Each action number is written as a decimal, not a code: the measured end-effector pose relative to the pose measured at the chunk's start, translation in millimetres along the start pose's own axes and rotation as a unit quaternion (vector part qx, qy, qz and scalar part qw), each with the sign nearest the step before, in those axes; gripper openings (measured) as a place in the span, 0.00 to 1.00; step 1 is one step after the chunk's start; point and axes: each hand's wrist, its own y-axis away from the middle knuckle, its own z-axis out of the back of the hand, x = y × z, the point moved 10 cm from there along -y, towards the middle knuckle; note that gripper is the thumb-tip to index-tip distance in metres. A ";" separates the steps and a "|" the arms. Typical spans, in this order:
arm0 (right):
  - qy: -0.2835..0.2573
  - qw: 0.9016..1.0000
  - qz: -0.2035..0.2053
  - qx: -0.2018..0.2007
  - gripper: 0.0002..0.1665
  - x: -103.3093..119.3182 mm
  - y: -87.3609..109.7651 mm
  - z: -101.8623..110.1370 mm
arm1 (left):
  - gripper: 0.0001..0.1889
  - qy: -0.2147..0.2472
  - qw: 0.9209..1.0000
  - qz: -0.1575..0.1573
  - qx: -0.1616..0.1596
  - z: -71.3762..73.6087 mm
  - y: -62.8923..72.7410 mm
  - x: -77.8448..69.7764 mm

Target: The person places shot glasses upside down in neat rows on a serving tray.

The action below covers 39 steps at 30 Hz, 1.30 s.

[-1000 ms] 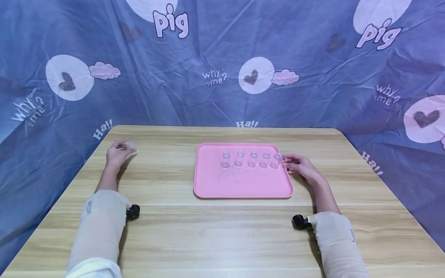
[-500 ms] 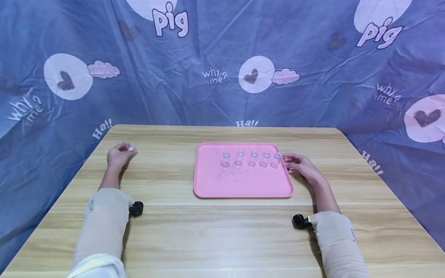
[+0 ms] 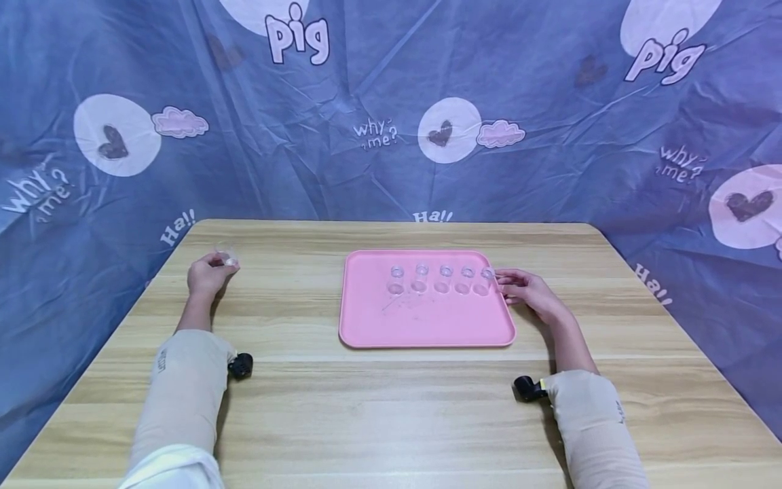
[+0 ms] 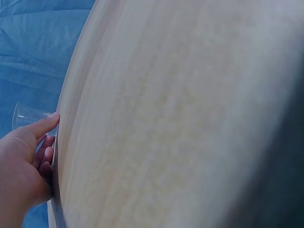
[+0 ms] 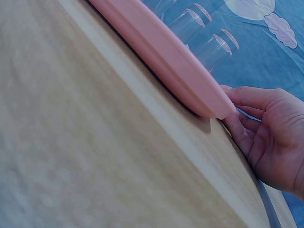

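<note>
My left hand (image 3: 208, 277) holds a clear plastic cup (image 3: 225, 252) near the table's back left. In the left wrist view, the thumb and fingers are at the cup's narrow end, and its wide rim (image 4: 16, 115) points away from the tabletop. A pink tray (image 3: 421, 333) lies right of the middle, bearing a row of several clear cups (image 3: 444, 278) that look upside down. At the tray's right edge, my right hand (image 3: 530, 295) grips the rim, with a finger close to the rightmost cup (image 3: 485, 283). The right wrist view shows the tray corner (image 5: 223, 111) between thumb and fingers.
The wood-grain table (image 3: 379, 414) reaches back to a blue printed curtain (image 3: 305, 156). Bare tabletop lies between the left hand and the tray. Black wrist cameras sit on the left sleeve (image 3: 180, 387) and the right sleeve (image 3: 592, 421).
My left hand has shifted slightly and turned the clear cup so its base faces the table. The right hand and the tray stay where they were.
</note>
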 end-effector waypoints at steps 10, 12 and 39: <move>0.003 1.000 -0.014 0.002 0.30 -1.2 -0.7 -0.3 | 0.23 -0.012 1.000 -0.006 0.001 1.4 1.1 -1.3; 0.001 1.000 -0.015 0.001 0.31 -1.0 -0.4 -0.6 | 0.23 -0.015 1.000 -0.013 0.000 1.6 1.2 -3.7; 0.005 1.000 -0.006 0.001 0.29 -1.8 -0.6 1.2 | 0.18 -0.023 0.993 -0.113 0.029 -10.1 18.4 -63.9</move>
